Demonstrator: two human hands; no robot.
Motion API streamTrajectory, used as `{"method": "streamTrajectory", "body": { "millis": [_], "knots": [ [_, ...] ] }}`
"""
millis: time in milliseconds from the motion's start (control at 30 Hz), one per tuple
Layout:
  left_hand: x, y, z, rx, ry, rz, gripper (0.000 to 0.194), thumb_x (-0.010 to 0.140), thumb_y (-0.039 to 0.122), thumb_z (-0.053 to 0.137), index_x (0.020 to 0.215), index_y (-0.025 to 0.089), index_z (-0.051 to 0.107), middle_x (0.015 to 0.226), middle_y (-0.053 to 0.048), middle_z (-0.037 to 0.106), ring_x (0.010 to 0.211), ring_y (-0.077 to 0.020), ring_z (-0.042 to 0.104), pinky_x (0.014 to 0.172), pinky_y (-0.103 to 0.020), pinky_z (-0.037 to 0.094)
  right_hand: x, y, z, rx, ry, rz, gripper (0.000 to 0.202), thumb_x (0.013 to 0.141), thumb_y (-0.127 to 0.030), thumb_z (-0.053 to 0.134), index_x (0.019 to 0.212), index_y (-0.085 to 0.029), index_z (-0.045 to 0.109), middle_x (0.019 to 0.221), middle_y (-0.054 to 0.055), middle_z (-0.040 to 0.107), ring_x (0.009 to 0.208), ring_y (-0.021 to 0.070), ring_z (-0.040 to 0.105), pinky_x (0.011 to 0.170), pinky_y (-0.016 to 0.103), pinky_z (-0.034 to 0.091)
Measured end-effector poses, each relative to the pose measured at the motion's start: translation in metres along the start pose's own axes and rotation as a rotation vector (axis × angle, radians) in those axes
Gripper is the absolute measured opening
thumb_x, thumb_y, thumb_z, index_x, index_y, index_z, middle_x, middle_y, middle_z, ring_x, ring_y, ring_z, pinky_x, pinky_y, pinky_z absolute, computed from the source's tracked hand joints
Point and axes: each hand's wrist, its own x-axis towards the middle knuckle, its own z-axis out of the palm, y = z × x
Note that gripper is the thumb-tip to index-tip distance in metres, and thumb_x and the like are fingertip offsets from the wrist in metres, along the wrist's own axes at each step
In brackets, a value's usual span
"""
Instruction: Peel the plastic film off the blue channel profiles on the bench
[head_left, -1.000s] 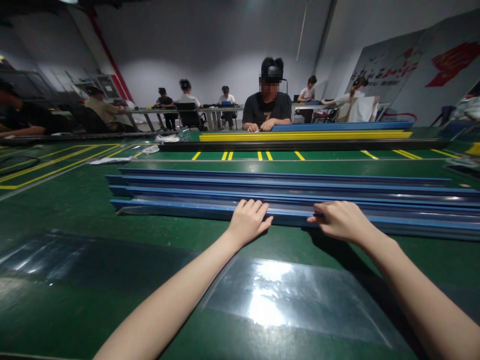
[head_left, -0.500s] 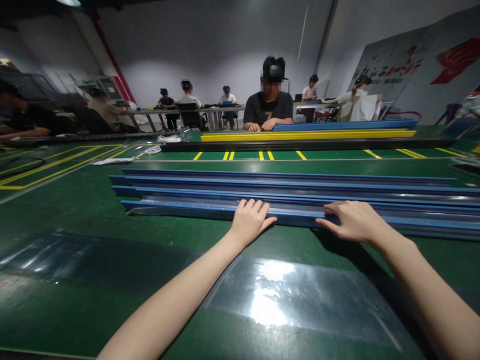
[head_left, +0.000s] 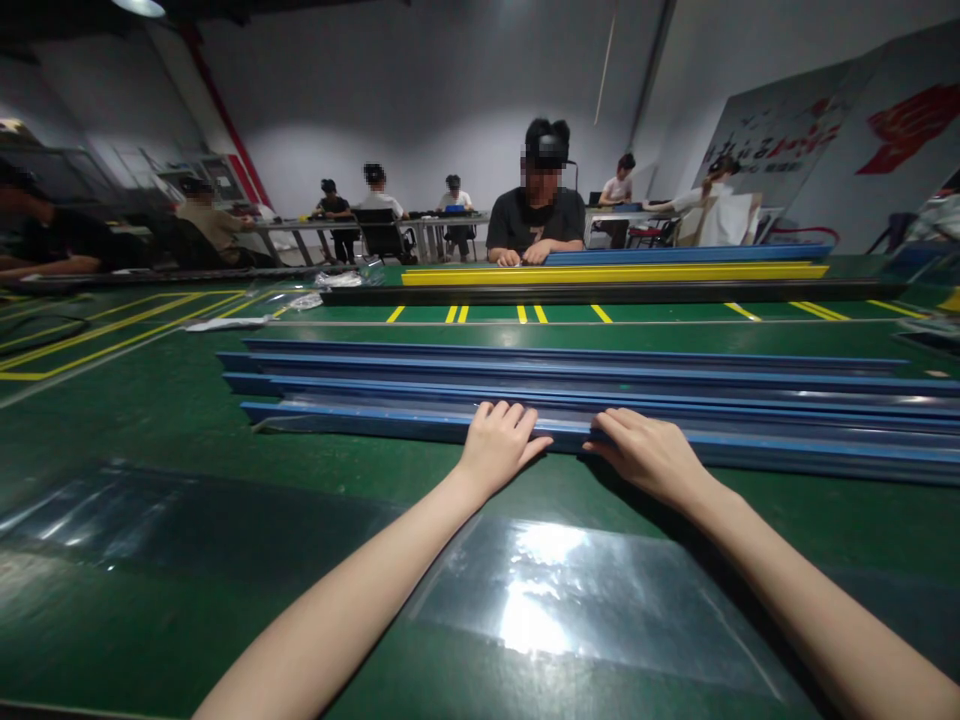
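Several long blue strips lie side by side across the green table [head_left: 150, 420]. The nearest blue strip [head_left: 360, 422] runs left to right just beyond my hands, with a clear film on part of it. My left hand [head_left: 500, 444] rests on top of this strip, fingers flat over its near edge. My right hand [head_left: 646, 452] lies on the same strip a little to the right, fingers pointing left and pressing on it. The two hands are close together, about a hand's width apart.
A clear plastic sheet [head_left: 600, 600] lies on the table under my forearms. Farther back are a yellow strip [head_left: 615, 273], a black strip [head_left: 600, 292] and another blue one. A person in a black shirt [head_left: 535, 215] sits across the table; other people work at tables behind.
My right hand has slid left along the nearest blue strip, closer to my left hand. The strip shifted slightly to the right earlier. My left hand has stayed in place.
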Motion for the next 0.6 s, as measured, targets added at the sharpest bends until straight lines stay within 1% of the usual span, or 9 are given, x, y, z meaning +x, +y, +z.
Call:
{"method": "streamTrajectory", "body": {
  "millis": [200, 333, 500, 600],
  "knots": [
    [-0.001, -0.002, -0.001, -0.027, 0.004, 0.025, 0.035, 0.086, 0.045, 0.038, 0.096, 0.015, 0.054, 0.083, -0.006, 0.06, 0.079, -0.0197, 0.052, 0.07, -0.033, 0.033, 0.005, 0.002, -0.007, 0.028, -0.077, 0.022, 0.017, 0.084, -0.031, 0.041, 0.076, -0.019, 0.05, 0.077, 0.006, 0.061, 0.072, 0.0161, 0.056, 0.051, 0.025, 0.026],
    [0.0, -0.003, -0.002, -0.095, 0.039, 0.102, 0.031, 0.088, 0.036, 0.036, 0.099, 0.014, 0.054, 0.087, -0.006, 0.061, 0.081, -0.018, 0.052, 0.072, -0.031, 0.035, 0.005, 0.005, -0.012, 0.046, -0.128, 0.026, 0.018, 0.084, -0.032, 0.04, 0.075, -0.019, 0.049, 0.077, 0.005, 0.062, 0.07, 0.0158, 0.056, 0.05, 0.025, 0.023],
    [0.001, -0.001, -0.004, -0.117, 0.083, 0.186, 0.028, 0.087, 0.03, 0.036, 0.101, 0.013, 0.054, 0.093, -0.007, 0.061, 0.084, -0.0177, 0.053, 0.075, -0.03, 0.036, -0.001, 0.019, -0.014, 0.021, -0.196, 0.087, 0.02, 0.081, -0.035, 0.04, 0.074, -0.02, 0.05, 0.075, 0.004, 0.063, 0.065, 0.0163, 0.057, 0.05, 0.025, 0.02],
    [0.0, 0.0, -0.004, -0.071, 0.096, 0.155, 0.03, 0.086, 0.033, 0.038, 0.103, 0.013, 0.053, 0.094, -0.007, 0.061, 0.086, -0.0186, 0.053, 0.077, -0.033, 0.034, -0.005, 0.029, -0.017, 0.006, -0.259, 0.133, 0.021, 0.08, -0.038, 0.041, 0.075, -0.02, 0.051, 0.073, 0.004, 0.064, 0.062, 0.0165, 0.056, 0.049, 0.025, 0.018]
  ]
}}
